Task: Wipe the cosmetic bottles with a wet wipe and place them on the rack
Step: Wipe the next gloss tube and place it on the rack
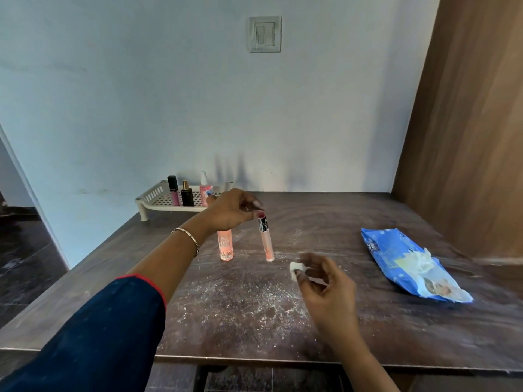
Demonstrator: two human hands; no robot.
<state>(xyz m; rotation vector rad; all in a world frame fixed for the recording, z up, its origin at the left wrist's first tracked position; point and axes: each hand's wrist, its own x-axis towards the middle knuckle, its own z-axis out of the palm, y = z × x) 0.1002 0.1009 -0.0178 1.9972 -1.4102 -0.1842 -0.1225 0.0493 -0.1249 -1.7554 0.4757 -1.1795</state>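
The left hand [233,210], arm stretched forward (dark blue sleeve [99,329] to the elbow), pinches the top of a slim, black-capped pink cosmetic tube [267,243] from above. The right hand [325,281], nearer, fingers curled, pinches a crumpled white wet wipe [297,268].

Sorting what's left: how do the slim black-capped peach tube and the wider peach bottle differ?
The slim black-capped peach tube leans, pinched at its cap by the left hand; the wider peach bottle stands upright, unheld. The tube is narrower than the bottle. Both are off the white rack.
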